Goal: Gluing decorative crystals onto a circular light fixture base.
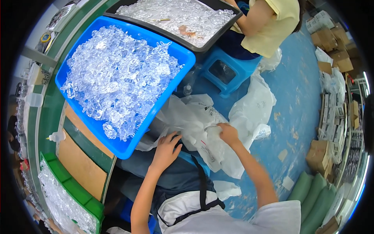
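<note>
A crumpled white plastic bag (218, 150) hangs over my lap and down toward the floor. My right hand (230, 134) is closed on its upper part, with the fingertips partly hidden in the plastic. My left hand (167, 150) rests at the bag's left edge, fingers spread and nothing gripped. Just beyond that hand, a blue tub (187, 58) sits tilted at the table edge, heaped with small clear plastic pieces (120, 74). What the bag holds, if anything, cannot be made out.
A black tray (202, 48) of clear pieces stands behind the tub. A person in yellow (272, 29) sits there on a blue stool (230, 64). Left are a green bin (70, 181) and a small bottle (57, 136). Cardboard boxes (319, 156) and green rolls (315, 195) line the right.
</note>
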### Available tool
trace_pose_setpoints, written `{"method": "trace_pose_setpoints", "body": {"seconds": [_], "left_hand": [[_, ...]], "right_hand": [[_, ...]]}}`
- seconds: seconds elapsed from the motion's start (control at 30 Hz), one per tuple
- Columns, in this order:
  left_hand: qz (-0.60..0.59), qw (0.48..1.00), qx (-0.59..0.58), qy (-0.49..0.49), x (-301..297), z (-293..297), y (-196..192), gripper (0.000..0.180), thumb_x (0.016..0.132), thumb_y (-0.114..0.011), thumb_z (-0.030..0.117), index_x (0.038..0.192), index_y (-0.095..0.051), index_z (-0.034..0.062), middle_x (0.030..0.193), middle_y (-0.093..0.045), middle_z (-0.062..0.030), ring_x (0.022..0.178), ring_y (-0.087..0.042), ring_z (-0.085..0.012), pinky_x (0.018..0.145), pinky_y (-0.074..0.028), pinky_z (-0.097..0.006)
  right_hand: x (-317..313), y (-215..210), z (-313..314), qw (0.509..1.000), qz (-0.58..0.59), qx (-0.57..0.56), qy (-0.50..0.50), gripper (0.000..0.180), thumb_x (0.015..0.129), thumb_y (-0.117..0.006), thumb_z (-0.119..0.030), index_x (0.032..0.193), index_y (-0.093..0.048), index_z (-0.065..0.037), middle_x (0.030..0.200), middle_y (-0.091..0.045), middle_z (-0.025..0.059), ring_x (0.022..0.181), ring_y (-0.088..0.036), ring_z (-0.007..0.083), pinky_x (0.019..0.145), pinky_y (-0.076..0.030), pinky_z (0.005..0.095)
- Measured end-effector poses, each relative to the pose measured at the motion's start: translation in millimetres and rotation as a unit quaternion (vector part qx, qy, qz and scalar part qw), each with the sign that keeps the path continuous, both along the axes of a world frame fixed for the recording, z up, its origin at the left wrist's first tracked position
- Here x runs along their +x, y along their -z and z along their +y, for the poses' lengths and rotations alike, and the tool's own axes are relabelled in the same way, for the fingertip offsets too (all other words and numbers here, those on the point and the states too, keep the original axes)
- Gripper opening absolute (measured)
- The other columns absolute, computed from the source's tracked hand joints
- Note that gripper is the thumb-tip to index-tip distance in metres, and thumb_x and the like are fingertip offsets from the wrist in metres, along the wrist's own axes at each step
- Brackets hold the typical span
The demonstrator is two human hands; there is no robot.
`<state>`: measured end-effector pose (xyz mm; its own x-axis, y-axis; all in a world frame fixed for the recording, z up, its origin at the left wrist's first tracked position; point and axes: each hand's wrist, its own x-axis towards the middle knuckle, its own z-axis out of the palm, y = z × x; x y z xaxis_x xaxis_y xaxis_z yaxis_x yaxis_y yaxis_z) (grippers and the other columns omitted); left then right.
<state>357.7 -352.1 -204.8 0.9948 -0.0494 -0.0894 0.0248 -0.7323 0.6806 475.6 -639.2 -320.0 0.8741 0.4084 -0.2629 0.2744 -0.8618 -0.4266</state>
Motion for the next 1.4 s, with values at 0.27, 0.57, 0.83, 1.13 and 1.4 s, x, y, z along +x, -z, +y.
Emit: {"method": "trace_pose_setpoints", "body": {"seconds": [0.27,0.57,0.83,1.13,1.4], "left_hand": [[0.035,0.991,-0.130,0.001,-16,-15,-8,0.029,0.084,-0.059,0.013,0.113,-0.060,0.0066,0.118,-0.055,-0.0137,0.106,-0.055,-0.0315,0.084,-0.045,-0.035],[0.001,0.975,-0.218,0.033,-15,-55,-14,0.024,0.084,-0.058,0.009,0.108,-0.060,0.0042,0.111,-0.058,-0.0122,0.095,-0.059,-0.0285,0.074,-0.048,-0.030],[-0.067,0.958,0.221,-0.172,-31,1,-42,0.052,0.066,-0.075,0.017,0.114,-0.057,0.0073,0.125,-0.046,-0.0183,0.118,-0.043,-0.0356,0.102,-0.027,-0.050],[0.008,0.947,0.320,-0.004,-63,5,26,0.013,0.073,-0.053,0.009,0.070,-0.066,0.0086,0.068,-0.062,-0.0090,0.071,-0.063,-0.0223,0.100,-0.035,-0.044],[0.013,0.949,0.315,-0.024,-75,1,24,0.013,0.074,-0.053,0.008,0.071,-0.065,0.0071,0.071,-0.062,-0.0076,0.075,-0.062,-0.0215,0.098,-0.036,-0.043]], "right_hand": [[-89,-29,-155,0.969,0.012,0.049,0.241,0.077,0.067,-0.059,-0.003,0.137,-0.030,-0.019,0.111,-0.055,0.0258,0.092,-0.060,0.0367,0.078,-0.049,0.0408],[3,14,-139,0.614,0.349,0.587,0.396,0.064,0.075,-0.064,-0.019,0.132,-0.038,-0.005,0.112,-0.057,0.0107,0.096,-0.059,0.0228,0.077,-0.053,0.0388],[10,-102,-72,0.713,0.313,0.576,0.248,0.055,0.079,-0.062,-0.029,0.126,-0.047,-0.003,0.119,-0.056,0.0086,0.107,-0.056,0.0221,0.091,-0.047,0.0378],[-16,-157,98,0.590,0.580,0.549,0.117,0.060,0.082,-0.059,-0.039,0.127,-0.046,-0.002,0.118,-0.056,0.0104,0.103,-0.057,0.0198,0.090,-0.045,0.0327],[21,-65,144,0.563,0.649,0.506,0.077,0.028,0.090,-0.050,-0.020,0.111,-0.058,-0.003,0.103,-0.064,0.0070,0.090,-0.063,0.0171,0.075,-0.053,0.0314]]}}
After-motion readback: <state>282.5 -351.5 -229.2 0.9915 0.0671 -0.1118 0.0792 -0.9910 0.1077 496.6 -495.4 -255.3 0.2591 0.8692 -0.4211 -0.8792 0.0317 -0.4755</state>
